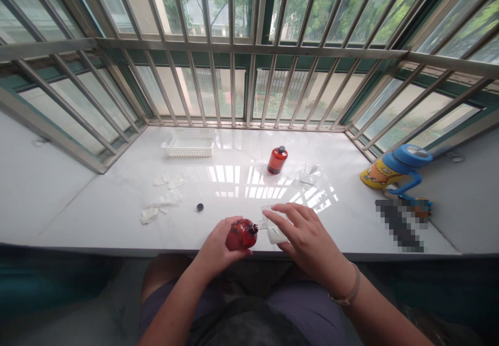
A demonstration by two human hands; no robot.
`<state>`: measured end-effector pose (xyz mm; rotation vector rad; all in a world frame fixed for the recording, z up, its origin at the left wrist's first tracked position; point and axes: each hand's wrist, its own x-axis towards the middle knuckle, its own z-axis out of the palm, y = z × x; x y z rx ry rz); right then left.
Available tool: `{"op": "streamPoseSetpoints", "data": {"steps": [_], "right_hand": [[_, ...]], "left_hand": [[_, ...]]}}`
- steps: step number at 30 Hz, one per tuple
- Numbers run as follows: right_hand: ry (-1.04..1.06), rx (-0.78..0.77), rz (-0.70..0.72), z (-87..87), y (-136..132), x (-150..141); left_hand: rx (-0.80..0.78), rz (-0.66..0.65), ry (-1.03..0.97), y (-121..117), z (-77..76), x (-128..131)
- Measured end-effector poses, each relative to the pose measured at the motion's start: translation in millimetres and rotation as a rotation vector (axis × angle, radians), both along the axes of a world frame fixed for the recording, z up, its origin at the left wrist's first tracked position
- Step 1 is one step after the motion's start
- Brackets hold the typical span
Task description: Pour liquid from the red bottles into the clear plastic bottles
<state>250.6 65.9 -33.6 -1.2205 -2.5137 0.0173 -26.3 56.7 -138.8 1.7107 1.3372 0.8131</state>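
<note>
My left hand (218,244) is wrapped round a see-through red bottle (240,234) with a dark neck, tilted to the right. My right hand (304,231) grips a small, clear, flat-sided bottle (274,231) between thumb and fingers. That clear bottle lies on its side, its narrow neck pointing left, close to the red bottle's mouth; whether the two touch I cannot tell. A small black cap (200,207) rests on the white counter to the left. Farther back stands a second red bottle (277,161), upright with a dark cap on.
A white perforated basket (189,147) sits at the back left, with crumpled white tissues (166,199) in front. Clear plastic pieces (310,173) lie right of the standing bottle. At right leans a blue-and-yellow flask (392,168) beside a blurred-out dark object (399,226). Metal bars (249,49) close off the window.
</note>
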Motion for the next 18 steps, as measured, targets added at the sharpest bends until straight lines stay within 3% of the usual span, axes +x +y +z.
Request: {"op": "streamPoseSetpoints", "data": {"steps": [18], "right_hand": [[-0.012, 0.033, 0.010, 1.3, -0.3, -1.3]], "left_hand": [[0.013, 0.009, 0.001, 0.9, 0.7, -0.8]]}}
